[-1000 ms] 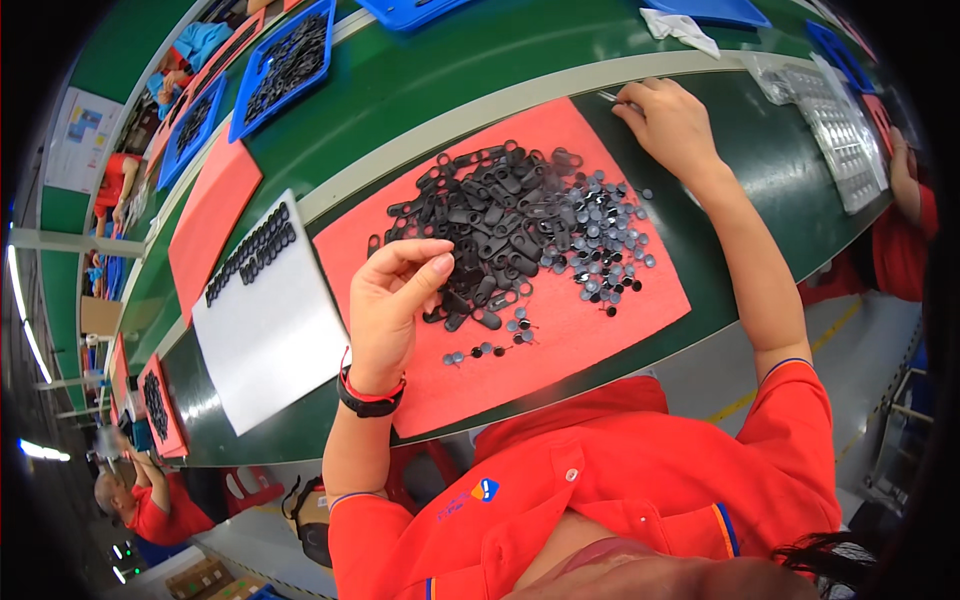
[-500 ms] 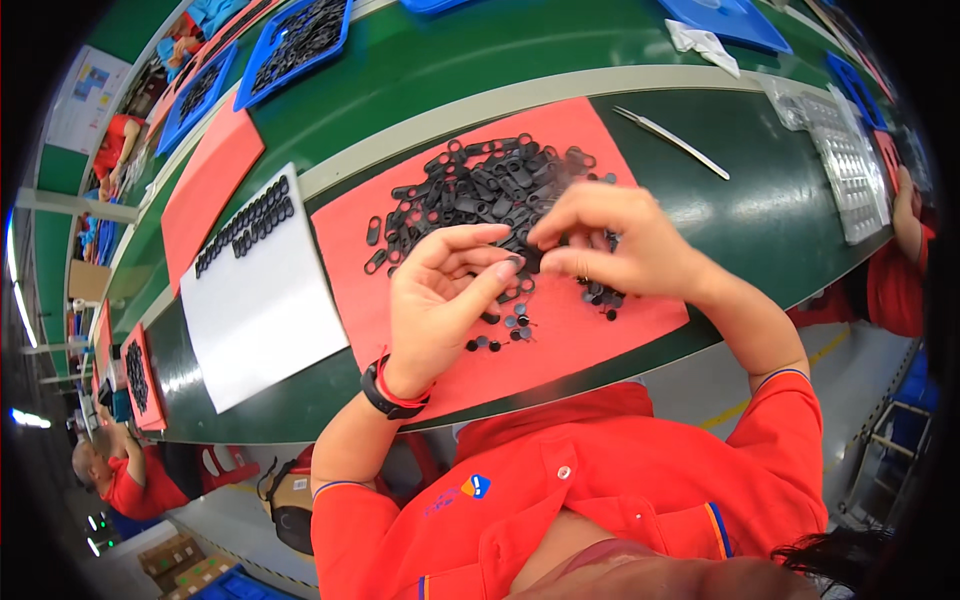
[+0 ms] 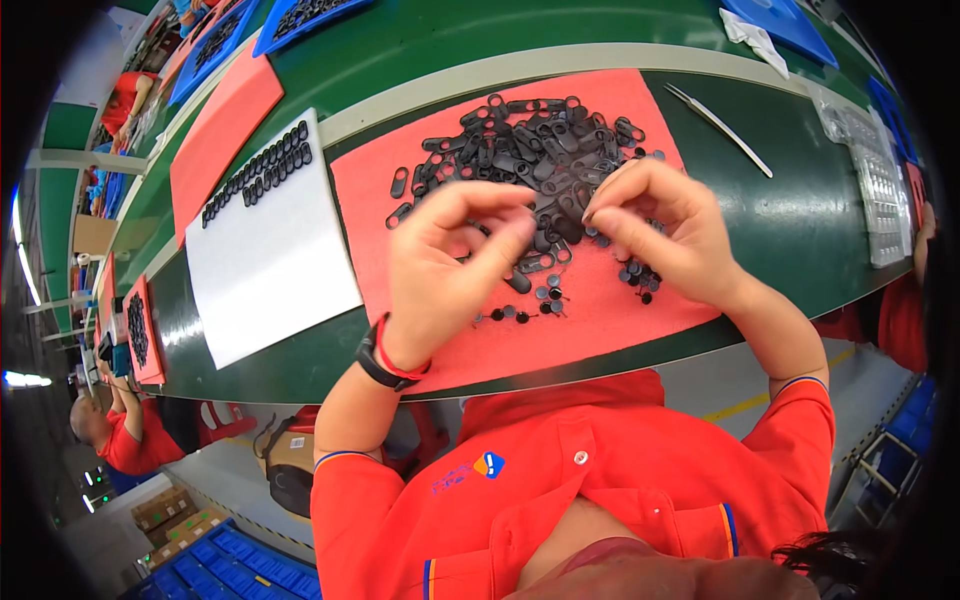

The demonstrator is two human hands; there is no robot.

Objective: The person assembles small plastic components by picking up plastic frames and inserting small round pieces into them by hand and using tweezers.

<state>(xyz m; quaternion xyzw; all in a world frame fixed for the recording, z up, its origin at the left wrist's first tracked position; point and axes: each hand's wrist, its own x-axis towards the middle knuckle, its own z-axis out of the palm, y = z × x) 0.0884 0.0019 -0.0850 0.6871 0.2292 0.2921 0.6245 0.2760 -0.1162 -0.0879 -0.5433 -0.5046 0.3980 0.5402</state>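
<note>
Over a pink mat [image 3: 440, 355] both of my hands hover with a small gap between their fingertips. My left hand [image 3: 455, 250] is closed in a pinch of thumb and forefinger, with a tiny dark bit showing at the tips, too small to name. My right hand [image 3: 675, 230] pinches too, and what lies in its fingertips is hidden. Beyond and beneath them spreads a heap of black oblong plastic parts with ring-shaped holes [image 3: 510, 160]. Small round dark discs [image 3: 545, 293] lie nearer to me, and more discs [image 3: 638, 278] sit below my right hand.
Left of the mat, a white board [image 3: 270, 290] carries rows of black parts [image 3: 262, 170]. Tweezers [image 3: 720, 130] and a clear blister tray [image 3: 878, 190] lie to the right. Blue trays [image 3: 300, 25] stand across the bench. Other people in red [image 3: 140, 435] sit along the table.
My fingertips, nearly touching before, have drawn apart, the right hand moving rightward from the left. The whole view has also shifted slightly.
</note>
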